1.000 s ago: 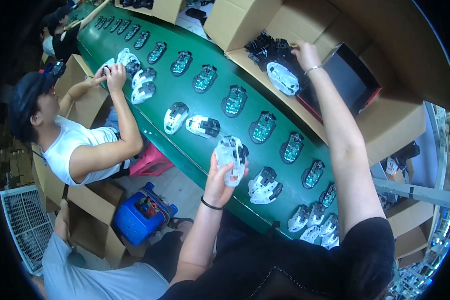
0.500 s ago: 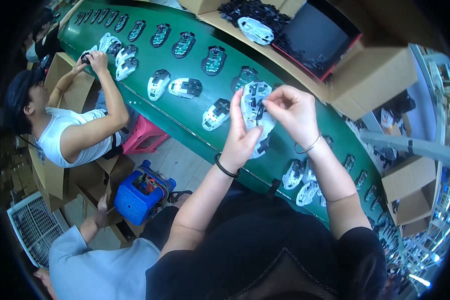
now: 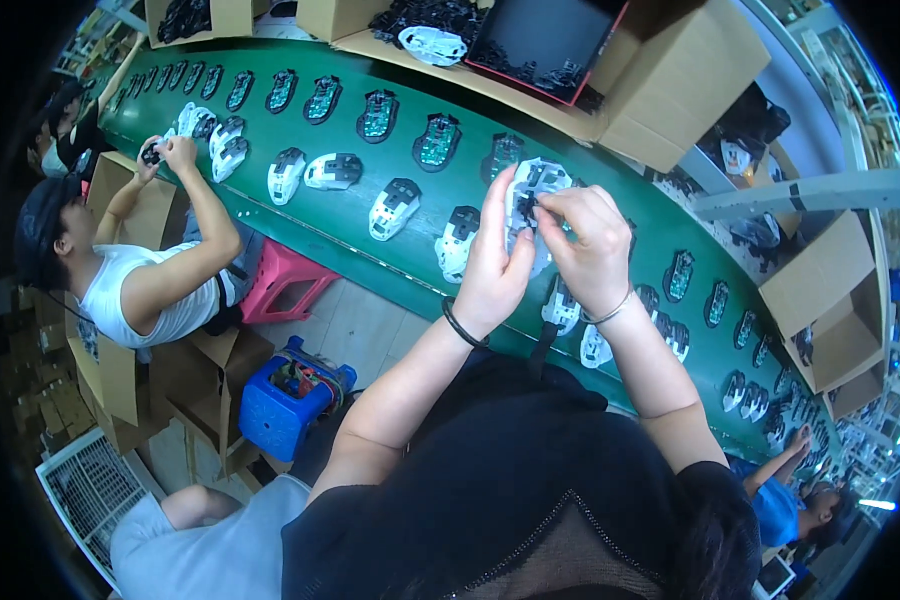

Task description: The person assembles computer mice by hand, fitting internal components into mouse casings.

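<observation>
My left hand (image 3: pixel 495 265) holds a white computer mouse shell (image 3: pixel 543 176) up above the green bench, its inner side with black fittings facing me. The thumb lies along the near edge and the fingers wrap the left side. Over the shell, my right hand (image 3: pixel 595 250) is closed in a pinch on a small black part (image 3: pixel 527 207), touching the shell's middle; the fingertips partly cover it. Just left of my hands, a white-and-black mouse shell (image 3: pixel 457 240) lies on the bench, with another mouse shell (image 3: pixel 394 208) farther left.
Mouse bases with green circuit boards (image 3: pixel 437 141) line the far side of the green bench (image 3: pixel 360 245). Behind it stands a cardboard box (image 3: pixel 680 85) beside a black tray (image 3: pixel 540 45). A co-worker in white (image 3: pixel 145 275) sits at the left, near a blue stool (image 3: pixel 285 405).
The view has swung right, so bench and boxes appear farther left and a person shows at lower right. Both hands stay at the shell; my right fingers still pinch over its middle.
</observation>
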### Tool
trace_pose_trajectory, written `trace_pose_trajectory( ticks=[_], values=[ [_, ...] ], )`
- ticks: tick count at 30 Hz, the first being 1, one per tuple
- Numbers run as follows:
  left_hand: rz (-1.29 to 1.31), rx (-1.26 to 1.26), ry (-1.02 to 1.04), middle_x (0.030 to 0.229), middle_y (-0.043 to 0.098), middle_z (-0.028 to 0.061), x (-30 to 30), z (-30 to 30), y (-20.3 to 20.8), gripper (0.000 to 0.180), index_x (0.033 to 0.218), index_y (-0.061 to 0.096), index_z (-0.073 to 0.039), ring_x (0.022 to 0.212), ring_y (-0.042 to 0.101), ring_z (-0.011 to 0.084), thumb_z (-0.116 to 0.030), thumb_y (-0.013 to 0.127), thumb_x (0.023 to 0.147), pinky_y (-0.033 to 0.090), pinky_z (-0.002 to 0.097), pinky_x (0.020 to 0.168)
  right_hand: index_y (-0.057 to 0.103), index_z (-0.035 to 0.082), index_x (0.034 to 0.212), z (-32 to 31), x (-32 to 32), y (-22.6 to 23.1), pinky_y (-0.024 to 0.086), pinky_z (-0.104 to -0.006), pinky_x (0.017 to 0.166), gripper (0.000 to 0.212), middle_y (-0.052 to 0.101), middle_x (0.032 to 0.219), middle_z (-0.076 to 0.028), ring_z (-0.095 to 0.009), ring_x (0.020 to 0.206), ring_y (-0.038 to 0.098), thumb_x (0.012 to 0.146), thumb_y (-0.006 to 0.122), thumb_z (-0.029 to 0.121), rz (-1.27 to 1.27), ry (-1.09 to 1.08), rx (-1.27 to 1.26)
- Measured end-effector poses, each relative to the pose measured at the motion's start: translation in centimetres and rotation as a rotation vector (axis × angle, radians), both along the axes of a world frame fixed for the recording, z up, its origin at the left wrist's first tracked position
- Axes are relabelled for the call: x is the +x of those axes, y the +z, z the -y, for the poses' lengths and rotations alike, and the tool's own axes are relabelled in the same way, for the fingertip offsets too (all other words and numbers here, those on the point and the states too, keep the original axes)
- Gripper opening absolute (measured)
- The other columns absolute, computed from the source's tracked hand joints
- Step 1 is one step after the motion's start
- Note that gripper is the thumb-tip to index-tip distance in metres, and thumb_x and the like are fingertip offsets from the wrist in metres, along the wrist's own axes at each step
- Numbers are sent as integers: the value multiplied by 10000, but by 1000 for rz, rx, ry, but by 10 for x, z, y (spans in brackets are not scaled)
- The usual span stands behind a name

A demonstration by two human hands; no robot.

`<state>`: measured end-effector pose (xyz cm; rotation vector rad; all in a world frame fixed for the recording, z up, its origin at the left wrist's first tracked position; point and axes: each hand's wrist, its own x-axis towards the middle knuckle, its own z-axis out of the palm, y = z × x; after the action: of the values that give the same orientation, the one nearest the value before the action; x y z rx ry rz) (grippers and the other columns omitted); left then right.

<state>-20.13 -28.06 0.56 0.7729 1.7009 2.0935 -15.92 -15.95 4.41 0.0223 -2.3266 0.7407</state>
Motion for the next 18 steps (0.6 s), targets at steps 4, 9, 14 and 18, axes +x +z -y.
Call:
trace_pose_trajectory(
  ticks=[4, 9, 14, 18],
  values=[
    [-83, -12, 0, 1312, 396, 210, 10, -6, 5, 605, 1381, 212, 9, 1192, 441, 275, 51, 419, 814, 339, 330, 992, 638, 24, 793, 2, 19, 10, 430, -338, 599, 194, 535, 738, -86, -247, 708, 525, 611, 702, 16, -2, -134, 57],
    [-57, 2, 24, 1268, 452, 197, 21, -14, 12, 592, 1370, 252, 1, 1133, 498, 258, 52, 429, 807, 389, 314, 937, 621, 27, 797, -3, 33, 13, 437, -342, 599, 192, 510, 730, -72, -244, 685, 508, 616, 685, 35, -7, -179, 120],
    [-110, -48, 3, 1256, 472, 195, 26, -16, 16, 573, 1350, 299, -1, 1114, 519, 253, 63, 421, 794, 403, 313, 921, 624, 29, 791, -9, 42, 17, 437, -344, 625, 169, 515, 741, -65, -238, 704, 508, 632, 676, 56, 51, -166, 201],
    [-188, -109, -1, 1251, 477, 176, 28, -20, 16, 586, 1343, 313, 1, 1116, 517, 237, 91, 380, 768, 400, 309, 934, 628, 31, 833, -14, 43, 18, 436, -347, 666, 188, 526, 781, -75, -242, 747, 511, 654, 673, 69, 150, -124, 211]
  ],
)
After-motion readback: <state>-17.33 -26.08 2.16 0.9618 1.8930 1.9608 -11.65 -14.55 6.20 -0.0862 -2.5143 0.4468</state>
